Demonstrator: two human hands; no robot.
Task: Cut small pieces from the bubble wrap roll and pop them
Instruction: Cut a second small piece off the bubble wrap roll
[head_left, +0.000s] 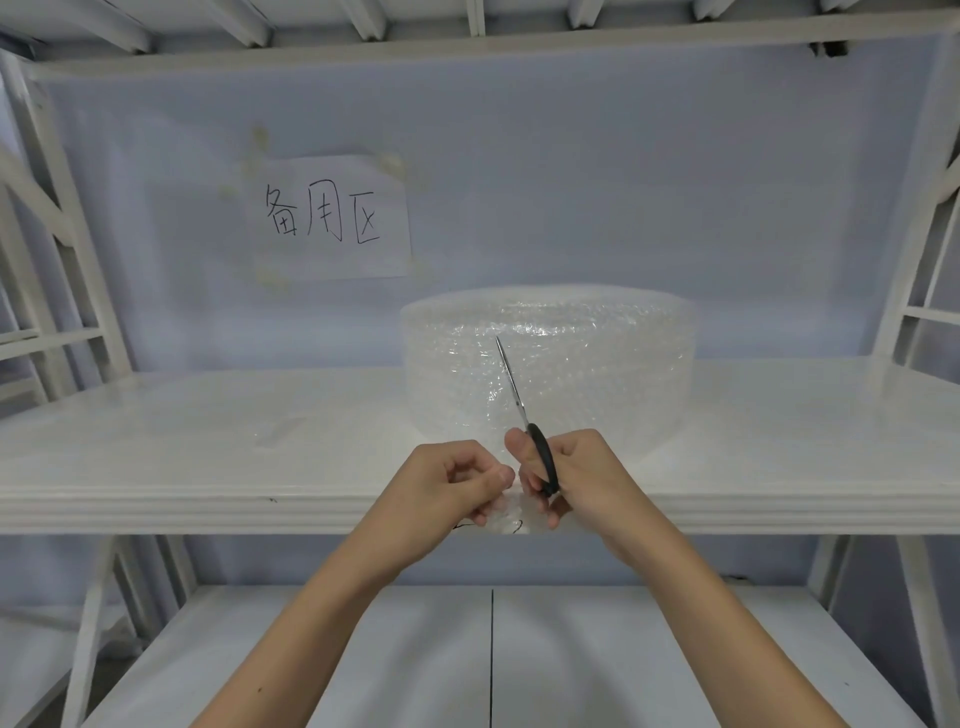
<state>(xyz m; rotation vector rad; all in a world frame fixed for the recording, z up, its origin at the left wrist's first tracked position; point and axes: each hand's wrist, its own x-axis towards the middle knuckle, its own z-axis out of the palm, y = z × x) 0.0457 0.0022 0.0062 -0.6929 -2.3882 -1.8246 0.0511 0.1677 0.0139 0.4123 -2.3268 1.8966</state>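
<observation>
A big roll of clear bubble wrap (550, 364) stands on the white shelf (208, 452), behind my hands. My right hand (576, 473) grips black-handled scissors (540, 457), blades together and pointing up in front of the roll. A small clear piece of bubble wrap (511, 514) hangs at the shelf's front edge between both hands. My left hand (457, 483) pinches that piece with thumb and curled fingers; fingers of my right hand also touch it.
A paper sign (332, 218) with handwritten characters is taped to the back wall. White rack posts (57, 249) rise on both sides. A lower shelf (467, 654) lies beneath my forearms. A beam (467, 47) runs overhead.
</observation>
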